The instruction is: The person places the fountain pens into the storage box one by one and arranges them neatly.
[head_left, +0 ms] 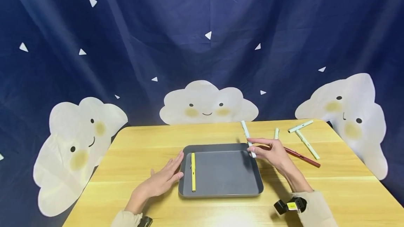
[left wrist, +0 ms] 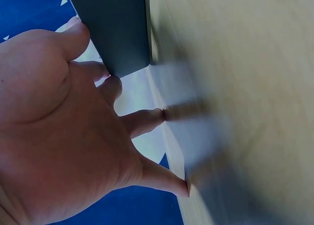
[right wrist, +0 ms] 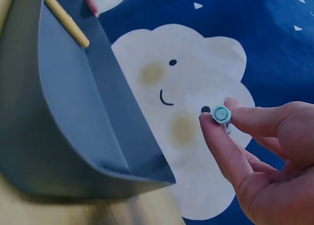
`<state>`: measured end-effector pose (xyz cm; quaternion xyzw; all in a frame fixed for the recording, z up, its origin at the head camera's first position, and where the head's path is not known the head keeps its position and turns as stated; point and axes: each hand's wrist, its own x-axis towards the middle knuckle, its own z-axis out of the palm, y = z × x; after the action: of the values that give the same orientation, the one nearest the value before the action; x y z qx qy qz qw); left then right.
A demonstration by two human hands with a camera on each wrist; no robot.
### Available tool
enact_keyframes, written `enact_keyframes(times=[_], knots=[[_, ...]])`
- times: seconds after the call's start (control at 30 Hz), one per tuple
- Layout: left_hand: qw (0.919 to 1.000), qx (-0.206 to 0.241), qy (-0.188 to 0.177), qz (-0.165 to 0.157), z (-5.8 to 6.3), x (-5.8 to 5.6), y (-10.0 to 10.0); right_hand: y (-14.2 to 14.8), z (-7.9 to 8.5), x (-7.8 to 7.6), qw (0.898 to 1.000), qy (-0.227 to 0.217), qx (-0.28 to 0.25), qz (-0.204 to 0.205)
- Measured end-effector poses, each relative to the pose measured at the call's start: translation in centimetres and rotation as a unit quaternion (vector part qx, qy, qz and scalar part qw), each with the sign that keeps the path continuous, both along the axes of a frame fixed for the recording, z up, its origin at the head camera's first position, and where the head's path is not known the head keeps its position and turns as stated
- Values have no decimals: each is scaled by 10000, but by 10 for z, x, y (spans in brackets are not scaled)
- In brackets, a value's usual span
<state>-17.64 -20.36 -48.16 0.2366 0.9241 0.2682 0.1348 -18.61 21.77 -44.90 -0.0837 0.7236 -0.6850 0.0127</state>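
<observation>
A grey rectangular tray (head_left: pixel 221 196) sits on the table, with a yellow pen (head_left: pixel 193 172) lying lengthwise near its left wall. My left hand (head_left: pixel 162 181) rests against the tray's left side; in the left wrist view its fingers are spread, and some fingertips touch the tabletop. Between the thumb and fingers of my right hand (head_left: pixel 268 151) is a pale blue pen (head_left: pixel 244 129), held tilted above the tray's right rear corner. The right wrist view shows that pen (right wrist: pixel 222 115) end-on, apart from the tray wall (right wrist: pixel 132 158).
Right of the tray lie a dark red pen (head_left: pixel 303 157), a pale green pen (head_left: pixel 307 144) and another light pen (head_left: pixel 300 126) touching or near its end. A further light green pen (head_left: pixel 276 133) is partly hidden behind my right hand. A dark blue curtain (head_left: pixel 208 62) hangs behind the table.
</observation>
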Motion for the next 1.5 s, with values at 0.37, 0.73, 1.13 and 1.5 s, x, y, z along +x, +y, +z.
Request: enact_keyframes(times=[0.37,0.73,1.13,1.5], knots=[[10000,3,73,27,1,6,2,-17,1,5,9997,240,-8,55],[9999,7,100,40,2,5,3,-37,-1,6,9981,585,-167,74],[10000,-4,71,4,3,2,2,-54,-4,12,9974,601,-387,22],[10000,9,40,-30,2,1,1,-71,-7,18,9976,496,-483,96]])
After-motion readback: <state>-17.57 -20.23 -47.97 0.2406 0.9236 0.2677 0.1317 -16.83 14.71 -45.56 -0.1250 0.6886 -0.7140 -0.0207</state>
